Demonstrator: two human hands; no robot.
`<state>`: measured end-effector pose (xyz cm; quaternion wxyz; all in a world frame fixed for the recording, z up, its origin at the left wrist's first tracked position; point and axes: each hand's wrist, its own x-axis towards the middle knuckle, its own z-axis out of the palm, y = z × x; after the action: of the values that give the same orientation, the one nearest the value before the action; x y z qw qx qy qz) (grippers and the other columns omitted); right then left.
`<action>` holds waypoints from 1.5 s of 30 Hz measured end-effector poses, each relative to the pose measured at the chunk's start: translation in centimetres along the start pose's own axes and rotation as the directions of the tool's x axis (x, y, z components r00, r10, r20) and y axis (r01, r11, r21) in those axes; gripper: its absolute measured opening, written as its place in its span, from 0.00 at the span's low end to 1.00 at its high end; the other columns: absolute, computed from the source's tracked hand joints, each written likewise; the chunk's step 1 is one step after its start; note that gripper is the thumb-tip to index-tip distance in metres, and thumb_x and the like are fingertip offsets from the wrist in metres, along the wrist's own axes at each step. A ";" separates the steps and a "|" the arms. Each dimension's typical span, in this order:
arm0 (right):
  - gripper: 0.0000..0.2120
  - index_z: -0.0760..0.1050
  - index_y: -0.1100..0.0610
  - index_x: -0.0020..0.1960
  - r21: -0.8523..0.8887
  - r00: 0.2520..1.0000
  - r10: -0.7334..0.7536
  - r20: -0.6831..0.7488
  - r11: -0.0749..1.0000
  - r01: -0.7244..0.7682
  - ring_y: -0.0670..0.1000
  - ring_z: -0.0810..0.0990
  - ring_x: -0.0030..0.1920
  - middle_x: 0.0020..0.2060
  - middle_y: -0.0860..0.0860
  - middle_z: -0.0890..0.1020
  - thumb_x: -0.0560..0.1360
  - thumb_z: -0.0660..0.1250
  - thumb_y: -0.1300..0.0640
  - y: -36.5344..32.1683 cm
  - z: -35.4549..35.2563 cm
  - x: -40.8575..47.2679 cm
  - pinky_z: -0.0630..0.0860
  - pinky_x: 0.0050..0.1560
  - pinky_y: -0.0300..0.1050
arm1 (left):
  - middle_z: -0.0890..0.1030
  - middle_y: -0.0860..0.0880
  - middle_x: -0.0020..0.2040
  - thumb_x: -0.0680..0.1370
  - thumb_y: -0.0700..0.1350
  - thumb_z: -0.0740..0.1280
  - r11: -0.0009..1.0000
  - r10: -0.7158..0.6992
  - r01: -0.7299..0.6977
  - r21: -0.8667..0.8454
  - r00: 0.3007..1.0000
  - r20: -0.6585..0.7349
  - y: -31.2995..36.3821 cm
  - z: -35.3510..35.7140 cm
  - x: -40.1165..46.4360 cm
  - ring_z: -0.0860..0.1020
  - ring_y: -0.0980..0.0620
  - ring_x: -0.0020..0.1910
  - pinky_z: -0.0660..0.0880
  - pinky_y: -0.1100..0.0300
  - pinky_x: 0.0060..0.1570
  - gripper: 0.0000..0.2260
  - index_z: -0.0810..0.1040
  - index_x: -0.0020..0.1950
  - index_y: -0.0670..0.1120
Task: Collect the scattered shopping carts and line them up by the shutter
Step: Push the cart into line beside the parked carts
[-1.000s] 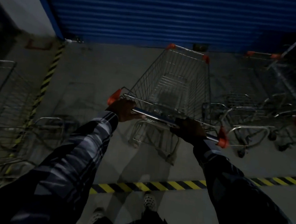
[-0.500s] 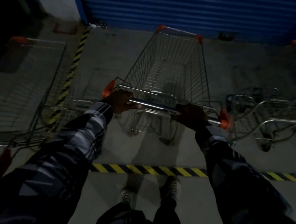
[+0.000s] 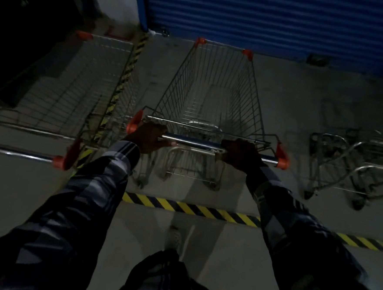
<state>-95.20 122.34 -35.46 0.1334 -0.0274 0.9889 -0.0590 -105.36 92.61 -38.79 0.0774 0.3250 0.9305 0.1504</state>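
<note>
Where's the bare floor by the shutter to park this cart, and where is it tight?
Bare floor lies right of the held cart, between it, the shutter and the cart frames at far right. On the left only a narrow strip separates it from the parked cart. Both the left hand and right hand grip the handle.

Both arms reach forward and down, nearly straight, in dark striped sleeves that end at the wrists. The left hand (image 3: pixel 149 137) is closed over the cart handle (image 3: pixel 195 143) near its left end, knuckles up and fingers (image 3: pixel 162 129) curled over the bar. The right hand (image 3: pixel 241 154) is wrapped round the same bar towards its right end, wrist bent slightly. The hands sit well apart. One light shoe (image 3: pixel 175 237) shows below, between the arms.
</note>
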 end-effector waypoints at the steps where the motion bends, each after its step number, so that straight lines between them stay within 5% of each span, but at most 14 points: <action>1: 0.22 0.73 0.50 0.65 -0.004 1.000 -0.002 -0.008 1.000 0.002 0.60 0.78 0.56 0.56 0.58 0.80 0.76 0.63 0.40 -0.4 0.5 -1.0 0.73 0.55 0.51 | 0.82 0.43 0.47 0.69 0.78 0.49 1.000 0.000 0.000 -0.009 1.000 -0.011 0.3 0.4 -1.1 0.80 0.42 0.49 0.75 0.49 0.52 0.42 0.79 0.52 0.42; 5: 0.24 0.71 0.51 0.69 -0.029 1.000 -0.009 -0.003 1.000 0.009 0.60 0.77 0.59 0.59 0.58 0.79 0.77 0.62 0.40 -1.5 2.4 -5.6 0.72 0.56 0.51 | 0.81 0.44 0.46 0.68 0.81 0.46 1.000 -0.012 0.012 -0.003 1.000 -0.011 2.2 1.7 -5.9 0.79 0.43 0.48 0.75 0.50 0.50 0.45 0.79 0.52 0.43; 9: 0.24 0.72 0.50 0.67 -0.042 0.999 0.011 -0.036 0.999 -0.012 0.59 0.78 0.56 0.56 0.57 0.79 0.76 0.62 0.38 -2.8 4.2 -11.1 0.72 0.54 0.49 | 0.81 0.41 0.50 0.75 0.69 0.61 1.000 0.006 -0.005 0.021 0.999 -0.038 5.4 2.6 -11.1 0.79 0.40 0.51 0.72 0.53 0.50 0.30 0.79 0.55 0.42; 14: 0.27 0.74 0.51 0.63 -0.059 0.999 0.022 -0.035 0.998 -0.024 0.58 0.79 0.52 0.53 0.56 0.80 0.75 0.61 0.33 -4.6 6.1 -17.9 0.73 0.49 0.48 | 0.83 0.42 0.50 0.70 0.79 0.43 0.999 0.022 -0.017 0.052 0.995 -0.101 8.6 3.6 -17.4 0.81 0.40 0.51 0.74 0.50 0.53 0.45 0.79 0.54 0.42; 20: 0.32 0.77 0.52 0.55 -0.096 0.984 0.002 -0.181 0.995 -0.020 0.58 0.81 0.45 0.43 0.55 0.83 0.72 0.56 0.26 -5.8 8.8 -24.1 0.69 0.39 0.46 | 0.84 0.49 0.37 0.75 0.75 0.42 0.930 0.106 -0.030 0.366 0.976 -0.189 10.9 5.3 -22.8 0.83 0.45 0.38 0.62 0.45 0.68 0.38 0.82 0.44 0.48; 24: 0.37 0.80 0.54 0.45 -0.098 0.958 -0.027 -0.286 0.995 -0.001 0.59 0.82 0.34 0.32 0.55 0.82 0.68 0.49 0.24 -6.5 10.1 -27.5 0.75 0.34 0.47 | 0.83 0.49 0.33 0.74 0.77 0.43 0.942 0.116 -0.032 0.333 0.965 -0.236 12.2 6.8 -25.9 0.82 0.45 0.33 0.64 0.40 0.69 0.38 0.80 0.40 0.50; 28: 0.37 0.79 0.51 0.43 -0.129 0.948 -0.026 -0.317 0.991 -0.017 0.54 0.82 0.34 0.32 0.51 0.83 0.69 0.47 0.21 -7.8 11.3 -30.6 0.76 0.34 0.45 | 0.80 0.49 0.29 0.75 0.75 0.51 0.934 0.189 -0.065 0.350 0.925 -0.331 13.2 7.5 -29.3 0.81 0.45 0.31 0.66 0.34 0.66 0.34 0.80 0.40 0.48; 34: 0.29 0.78 0.52 0.39 -0.156 0.926 -0.073 -0.369 0.988 0.016 0.56 0.80 0.28 0.27 0.51 0.80 0.69 0.58 0.27 -10.6 12.9 -34.0 0.73 0.28 0.44 | 0.80 0.48 0.29 0.75 0.75 0.51 0.933 0.211 -0.046 0.356 0.873 -0.440 13.5 8.4 -34.3 0.80 0.45 0.27 0.67 0.37 0.67 0.35 0.81 0.39 0.47; 38: 0.28 0.79 0.53 0.40 -0.164 0.940 -0.077 -0.332 0.986 0.023 0.56 0.81 0.30 0.28 0.51 0.81 0.69 0.60 0.27 -11.6 12.9 -34.2 0.75 0.29 0.45 | 0.80 0.48 0.29 0.75 0.75 0.46 0.926 0.208 -0.024 0.376 0.865 -0.456 13.3 8.4 -35.7 0.80 0.46 0.27 0.65 0.38 0.67 0.38 0.82 0.40 0.46; 42: 0.42 0.80 0.55 0.46 0.063 0.959 0.060 -0.278 0.997 -0.044 0.57 0.83 0.39 0.37 0.55 0.83 0.64 0.50 0.18 -10.9 12.3 -31.9 0.77 0.38 0.46 | 0.80 0.49 0.27 0.73 0.75 0.52 0.931 0.164 0.021 0.364 0.867 -0.470 12.5 7.9 -34.7 0.81 0.46 0.28 0.69 0.35 0.65 0.35 0.83 0.41 0.47; 45: 0.38 0.79 0.53 0.45 -0.210 0.945 -0.098 -0.311 0.977 0.032 0.57 0.82 0.36 0.33 0.53 0.82 0.68 0.49 0.21 -10.6 10.9 -28.4 0.76 0.35 0.46 | 0.80 0.50 0.27 0.73 0.76 0.50 0.940 0.117 0.044 0.339 0.890 -0.440 10.9 6.9 -32.2 0.80 0.47 0.28 0.64 0.39 0.68 0.35 0.81 0.39 0.49</action>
<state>-64.49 112.65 -37.21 -0.0338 -0.0637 0.9968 0.0338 -72.33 82.10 -40.20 -0.2020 0.3072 0.9280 0.0606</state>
